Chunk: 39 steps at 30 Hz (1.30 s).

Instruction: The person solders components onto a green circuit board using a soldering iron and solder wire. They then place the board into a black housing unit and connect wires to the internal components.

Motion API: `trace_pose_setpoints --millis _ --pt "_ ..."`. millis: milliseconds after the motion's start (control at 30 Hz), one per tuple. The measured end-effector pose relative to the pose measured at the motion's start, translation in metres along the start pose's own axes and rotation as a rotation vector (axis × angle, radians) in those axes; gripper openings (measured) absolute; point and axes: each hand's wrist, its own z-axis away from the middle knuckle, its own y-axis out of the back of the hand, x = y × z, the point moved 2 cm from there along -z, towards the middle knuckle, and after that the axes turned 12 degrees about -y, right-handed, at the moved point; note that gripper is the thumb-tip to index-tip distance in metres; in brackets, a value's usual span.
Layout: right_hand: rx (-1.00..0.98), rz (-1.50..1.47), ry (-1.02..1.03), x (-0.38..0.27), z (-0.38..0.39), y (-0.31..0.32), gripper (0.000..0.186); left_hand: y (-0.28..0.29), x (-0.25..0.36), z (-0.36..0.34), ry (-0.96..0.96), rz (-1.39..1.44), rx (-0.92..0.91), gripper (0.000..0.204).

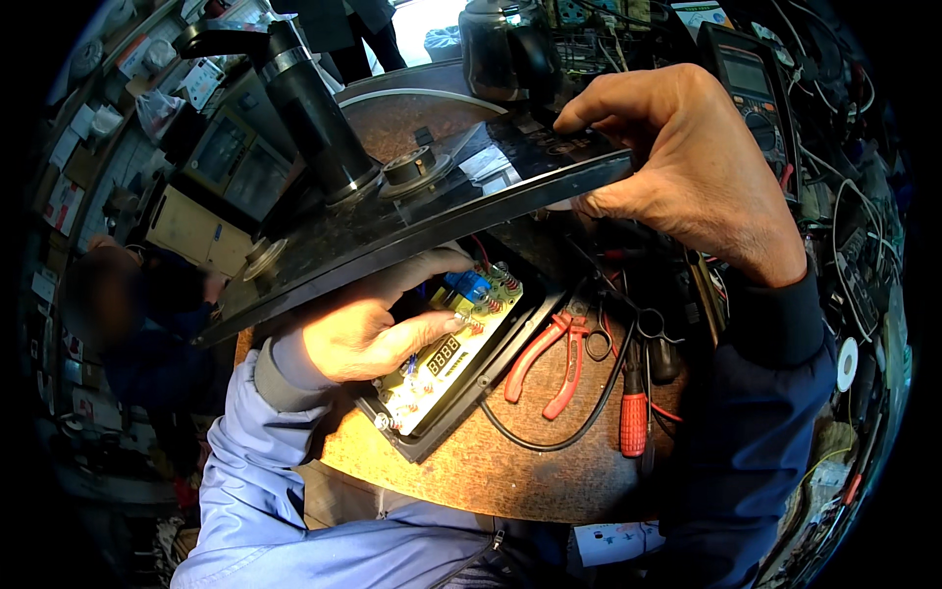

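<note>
My right hand grips the right end of a flat black panel, thumb below and fingers on top. The panel is raised and tilted over the table. Round fittings and a pale patch show on its face. Beneath it, my left hand is closed at the far-left side of a yellow-green circuit board, thumb on its face; some fingertips are hidden. Springs, a blue component and a small digit display are on the board. It lies in a black housing.
Red-handled pliers, a red-handled screwdriver and a black cable lie on the round wooden table. A black tube rises by the panel. At the right are a multimeter and tangled wires. People are at left and behind.
</note>
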Motion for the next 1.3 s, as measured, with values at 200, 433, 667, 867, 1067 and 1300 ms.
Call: trace_pose_setpoints --millis 200,433,667,867,1067,1300 --pt "0.061 0.019 0.082 0.002 0.003 -0.003 0.045 -0.006 0.002 -0.002 -0.108 -0.105 -0.047 0.041" --pt "-0.023 -0.048 -0.017 0.001 0.001 0.0 0.044 -0.012 0.003 -0.002 -0.185 -0.152 -0.019 0.039" --pt "-0.094 -0.099 -0.12 0.004 0.0 -0.001 0.053 -0.016 0.006 0.002 -0.13 -0.111 -0.034 0.04" --pt "-0.127 0.116 -0.051 -0.003 0.006 -0.003 0.054 -0.008 0.012 0.011 -0.039 -0.037 -0.195 0.039" --pt "-0.165 -0.079 -0.044 -0.006 0.006 -0.006 0.052 0.006 0.026 0.04 -0.179 -0.203 -0.065 0.048" --pt "-0.171 0.055 -0.03 -0.015 0.011 -0.004 0.053 0.02 0.054 0.132 -0.186 -0.212 0.576 0.026"
